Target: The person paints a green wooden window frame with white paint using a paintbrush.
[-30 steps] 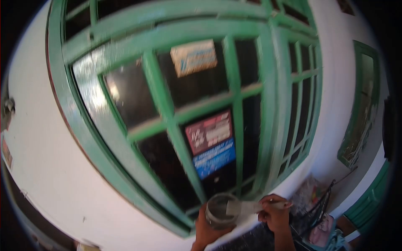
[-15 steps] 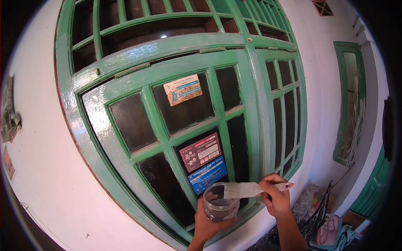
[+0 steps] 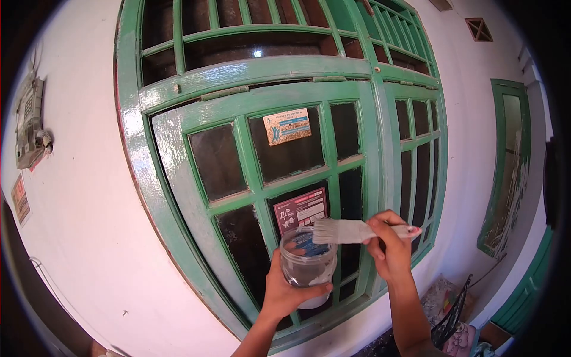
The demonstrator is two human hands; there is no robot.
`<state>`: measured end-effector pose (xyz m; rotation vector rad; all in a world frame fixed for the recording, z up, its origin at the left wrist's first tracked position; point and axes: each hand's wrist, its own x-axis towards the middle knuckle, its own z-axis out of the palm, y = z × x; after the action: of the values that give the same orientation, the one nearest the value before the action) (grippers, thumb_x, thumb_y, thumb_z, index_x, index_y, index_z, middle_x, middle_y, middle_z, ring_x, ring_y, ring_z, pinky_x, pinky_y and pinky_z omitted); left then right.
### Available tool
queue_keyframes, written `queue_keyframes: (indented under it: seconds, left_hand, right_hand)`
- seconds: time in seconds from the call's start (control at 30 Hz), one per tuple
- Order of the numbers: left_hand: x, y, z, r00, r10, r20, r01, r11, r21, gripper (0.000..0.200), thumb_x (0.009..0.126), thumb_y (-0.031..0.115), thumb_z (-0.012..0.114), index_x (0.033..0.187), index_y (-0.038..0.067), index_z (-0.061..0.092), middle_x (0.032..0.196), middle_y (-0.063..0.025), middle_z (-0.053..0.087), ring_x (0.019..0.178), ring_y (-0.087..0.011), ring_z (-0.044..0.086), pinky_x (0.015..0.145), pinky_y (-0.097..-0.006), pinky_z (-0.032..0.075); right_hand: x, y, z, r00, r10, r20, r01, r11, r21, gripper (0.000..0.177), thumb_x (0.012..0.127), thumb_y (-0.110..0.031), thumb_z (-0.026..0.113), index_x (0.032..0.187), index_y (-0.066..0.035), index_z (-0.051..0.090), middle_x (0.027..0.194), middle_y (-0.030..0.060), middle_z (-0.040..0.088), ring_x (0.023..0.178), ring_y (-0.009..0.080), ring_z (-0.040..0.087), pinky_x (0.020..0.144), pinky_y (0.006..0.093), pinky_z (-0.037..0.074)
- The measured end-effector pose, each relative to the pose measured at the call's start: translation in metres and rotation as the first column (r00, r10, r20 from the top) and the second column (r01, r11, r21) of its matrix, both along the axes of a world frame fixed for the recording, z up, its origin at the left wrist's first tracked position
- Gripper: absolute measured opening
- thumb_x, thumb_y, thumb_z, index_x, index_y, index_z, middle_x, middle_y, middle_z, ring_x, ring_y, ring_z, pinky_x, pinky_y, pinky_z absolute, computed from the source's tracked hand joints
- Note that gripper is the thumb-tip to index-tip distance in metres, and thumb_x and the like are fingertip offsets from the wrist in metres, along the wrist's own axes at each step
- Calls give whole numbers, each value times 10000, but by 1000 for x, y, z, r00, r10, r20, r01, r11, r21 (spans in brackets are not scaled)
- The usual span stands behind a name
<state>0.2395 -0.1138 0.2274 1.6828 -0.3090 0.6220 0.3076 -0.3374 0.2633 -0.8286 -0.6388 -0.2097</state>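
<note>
My left hand (image 3: 286, 291) is wrapped round a clear plastic jar (image 3: 309, 271) whose inside wall is streaked with pale paint. In my right hand (image 3: 388, 244) is a paintbrush (image 3: 351, 231), gripped by its handle and lying nearly level. Its whitish bristles overlap the jar's rim in this view. Behind both hands is a green window frame (image 3: 259, 199) with dark glass panes. Wet-looking shine shows on its upper left part. A maroon sticker (image 3: 301, 209) is on a lower pane, with a blue one partly hidden behind the jar. Another sticker (image 3: 287, 126) sits on the pane above.
White wall (image 3: 77, 238) surrounds the window. An electric meter box (image 3: 30, 122) hangs at the far left. To the right stands a narrow green-framed window (image 3: 508, 166) with paint smears. Bags and other items (image 3: 449, 309) lie on the floor at lower right.
Both hands have risen in view with the jar and brush. The camera has turned a little left, so the window sits further right and more of the meter box shows.
</note>
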Motion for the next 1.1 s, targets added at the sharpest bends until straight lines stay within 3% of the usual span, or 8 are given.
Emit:
queue_keyframes:
  seconds: [0.1,0.27,0.4,0.47,0.7,0.8,1.0,1.1]
  left_hand:
    - [-1,6,24,991,-123,48,129,981,-147,1017,547,114,1011,1373,40,423,1267,-110,606,1178,-238,615,1040,-387,498]
    - [-20,37,83,990,46,134,-46,999,1,953,560,127,1001,1330,4,454,1241,-119,607,1176,-230,598,1046,-380,477]
    - [-35,64,126,985,122,124,-120,993,-18,968,567,44,967,1400,40,475,1266,-123,569,1206,-264,573,1020,-395,489]
    - [-49,72,146,974,190,124,-191,982,-6,915,591,101,964,1377,25,501,1240,-134,602,1169,-264,598,1010,-393,491]
    - [-84,88,171,953,262,153,-271,962,39,888,590,171,977,1308,-32,496,1201,-169,660,1101,-254,656,965,-377,533]
    - [-91,96,165,944,294,149,-304,952,45,922,580,186,976,1330,-35,489,1217,-176,654,1124,-266,645,983,-395,523]
    - [-94,109,154,958,268,98,-274,961,48,969,554,196,975,1357,-27,482,1240,-185,612,1128,-288,634,986,-408,514]
    - [-92,111,151,968,232,100,-234,972,18,987,540,189,978,1369,-12,481,1242,-181,600,1126,-287,629,985,-407,513]
  right_hand:
    - [11,11,37,998,7,62,1,991,-131,104,934,-114,733,954,-22,687,794,140,698,488,59,511,390,203,289]
    - [24,55,112,972,74,222,-57,995,-82,140,929,-162,753,956,-41,687,781,106,693,474,44,481,397,204,297]
    - [19,90,164,945,66,321,-63,998,-18,164,929,-190,754,981,-52,682,769,79,682,469,42,470,414,200,292]
    - [15,110,183,929,54,367,-65,998,18,167,924,-192,761,976,-52,687,772,78,687,473,42,475,420,202,294]
    - [10,171,203,820,-185,541,111,980,167,186,915,-167,782,1015,-34,700,803,92,707,505,48,512,428,206,323]
    - [21,167,195,857,-217,467,89,956,280,176,911,-153,786,966,-5,707,804,104,723,510,70,537,454,225,372]
    - [47,112,194,897,-388,213,278,868,411,205,911,-168,787,1002,-20,679,767,96,703,488,66,504,443,223,347]
    - [52,107,195,875,-411,256,295,872,391,211,909,-165,790,999,-15,673,770,101,701,495,64,510,452,222,349]
